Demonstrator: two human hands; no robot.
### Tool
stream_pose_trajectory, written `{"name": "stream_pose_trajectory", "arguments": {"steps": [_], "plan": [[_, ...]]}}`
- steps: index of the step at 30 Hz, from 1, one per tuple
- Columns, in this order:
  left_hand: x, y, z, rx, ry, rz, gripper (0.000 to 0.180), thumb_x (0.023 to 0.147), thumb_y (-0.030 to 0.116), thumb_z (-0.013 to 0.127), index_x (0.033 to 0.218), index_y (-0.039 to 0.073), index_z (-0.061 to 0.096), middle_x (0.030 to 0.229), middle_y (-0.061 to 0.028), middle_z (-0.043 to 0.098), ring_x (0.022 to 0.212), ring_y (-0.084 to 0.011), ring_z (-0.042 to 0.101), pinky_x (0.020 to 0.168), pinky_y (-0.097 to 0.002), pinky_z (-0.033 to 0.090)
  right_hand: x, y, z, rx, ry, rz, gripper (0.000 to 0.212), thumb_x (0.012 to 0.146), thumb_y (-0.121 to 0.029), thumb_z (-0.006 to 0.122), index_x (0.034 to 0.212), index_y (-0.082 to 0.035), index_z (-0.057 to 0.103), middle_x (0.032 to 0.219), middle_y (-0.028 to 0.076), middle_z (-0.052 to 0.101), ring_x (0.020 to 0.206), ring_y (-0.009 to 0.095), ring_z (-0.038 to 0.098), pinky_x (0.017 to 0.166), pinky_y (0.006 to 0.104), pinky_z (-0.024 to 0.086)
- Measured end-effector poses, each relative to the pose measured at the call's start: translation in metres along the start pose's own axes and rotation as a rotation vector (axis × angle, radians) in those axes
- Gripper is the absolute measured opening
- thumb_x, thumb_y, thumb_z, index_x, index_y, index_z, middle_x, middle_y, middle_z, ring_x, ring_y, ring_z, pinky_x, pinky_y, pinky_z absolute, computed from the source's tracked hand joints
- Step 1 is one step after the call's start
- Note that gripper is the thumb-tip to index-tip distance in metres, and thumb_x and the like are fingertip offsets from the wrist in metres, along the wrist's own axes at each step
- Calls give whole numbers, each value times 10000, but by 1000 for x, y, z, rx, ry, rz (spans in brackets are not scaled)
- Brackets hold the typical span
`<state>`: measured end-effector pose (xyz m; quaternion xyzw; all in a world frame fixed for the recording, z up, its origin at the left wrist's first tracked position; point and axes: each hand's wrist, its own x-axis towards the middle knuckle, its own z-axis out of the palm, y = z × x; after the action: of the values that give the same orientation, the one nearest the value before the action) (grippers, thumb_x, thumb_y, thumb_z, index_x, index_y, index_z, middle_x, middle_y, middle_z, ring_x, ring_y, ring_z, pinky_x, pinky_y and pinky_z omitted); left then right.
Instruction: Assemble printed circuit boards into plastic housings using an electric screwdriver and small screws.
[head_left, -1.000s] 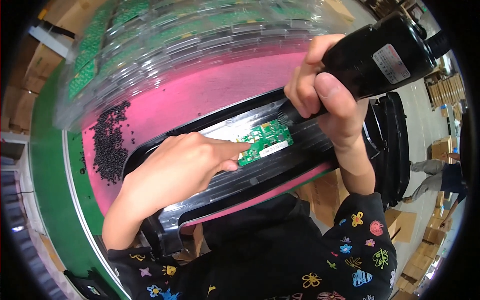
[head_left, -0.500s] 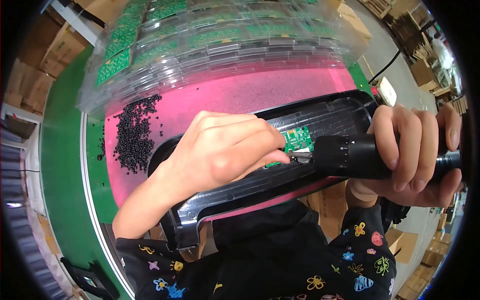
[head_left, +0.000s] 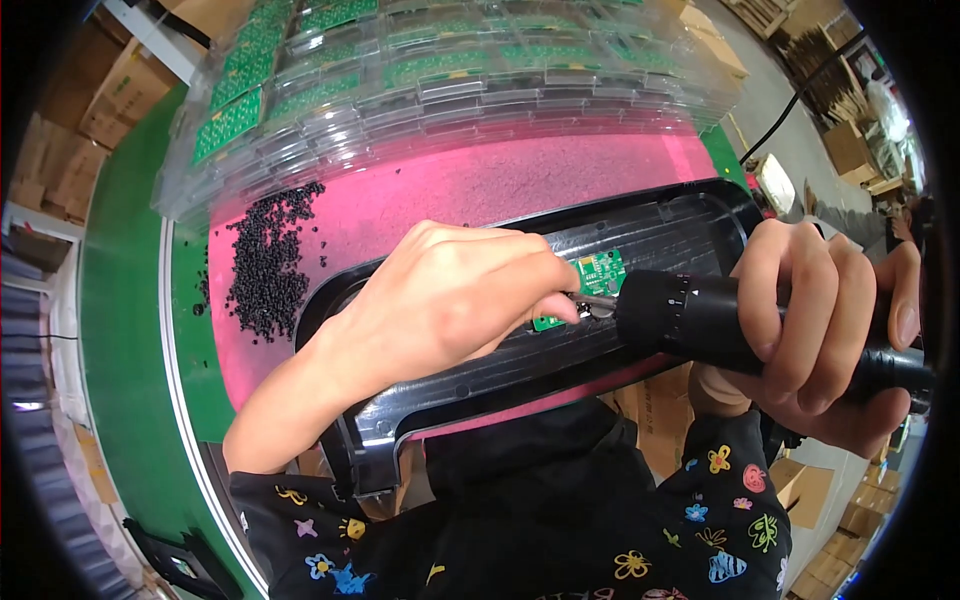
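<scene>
My right hand point(head_left: 815, 315) grips a black electric screwdriver point(head_left: 660, 310) held almost level, its metal bit pointing left. My left hand point(head_left: 460, 285) is closed in a pinch at the tip of that bit; anything between the finger and thumb is too small or hidden to name. Just behind the bit, a green circuit board point(head_left: 603, 270) lies in a long black plastic housing point(head_left: 690, 230), partly covered by my left fingers and the screwdriver. The housing sits tilted along the near edge of the pink mat.
Small black screws point(head_left: 268, 275) are heaped on the pink mat point(head_left: 490, 180) at the left. Clear plastic trays point(head_left: 440, 100) with green circuit boards are stacked at the far side. The green table point(head_left: 130, 290) extends left; cardboard boxes point(head_left: 125, 90) stand beyond it.
The screwdriver has shifted slightly left and its back end has dipped, with my right hand moving along. My left hand keeps its pinch at the bit, nearly in place.
</scene>
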<state>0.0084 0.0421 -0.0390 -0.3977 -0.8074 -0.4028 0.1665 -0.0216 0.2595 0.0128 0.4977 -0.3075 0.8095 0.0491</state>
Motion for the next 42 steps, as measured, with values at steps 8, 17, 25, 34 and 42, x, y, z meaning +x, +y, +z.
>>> {"name": "stream_pose_trajectory", "arguments": {"steps": [8, 17, 25, 34, 42], "plan": [[-4, -5, -7, 139, -113, -223, 146, 793, 65, 729, 871, -2, 624, 759, -136, 649, 684, -328, 655, 575, -385, 510, 1, 19, -7, -58, -85, 109, 358, 885, -361, 619, 1103, -129, 455, 642, -77, 577, 496, 38, 532, 545, 223, 393], [-1, -3, -8, 364, 40, -346, 144, 872, 110, 665, 827, -10, 600, 728, -155, 579, 715, -370, 577, 637, -429, 469, -15, 48, -7, -231, 22, 423, 299, 908, -313, 557, 1076, -104, 424, 586, 2, 464, 474, 111, 433, 547, 281, 379], [-7, -9, -4, 342, 10, -339, 136, 861, 110, 654, 838, -13, 602, 797, -162, 607, 799, -377, 580, 703, -443, 476, -16, 57, -3, -161, 86, 421, 264, 850, -26, 593, 1058, -13, 431, 643, 58, 510, 513, 123, 499, 499, 266, 437], [-4, -4, -4, 328, -34, -312, 81, 784, 41, 650, 851, 23, 607, 816, -148, 602, 823, -349, 596, 709, -450, 493, -10, 53, -6, -389, 31, 674, 269, 788, -75, 714, 993, -16, 551, 743, -3, 556, 655, 75, 523, 596, 254, 455], [-2, 11, -5, 394, -18, -428, 137, 737, -40, 618, 866, 0, 601, 823, -154, 591, 800, -368, 579, 712, -460, 490, -9, 67, 6, -298, 43, 587, 328, 765, -122, 752, 1028, -12, 589, 881, -7, 583, 839, 71, 519, 769, 269, 463]]}}
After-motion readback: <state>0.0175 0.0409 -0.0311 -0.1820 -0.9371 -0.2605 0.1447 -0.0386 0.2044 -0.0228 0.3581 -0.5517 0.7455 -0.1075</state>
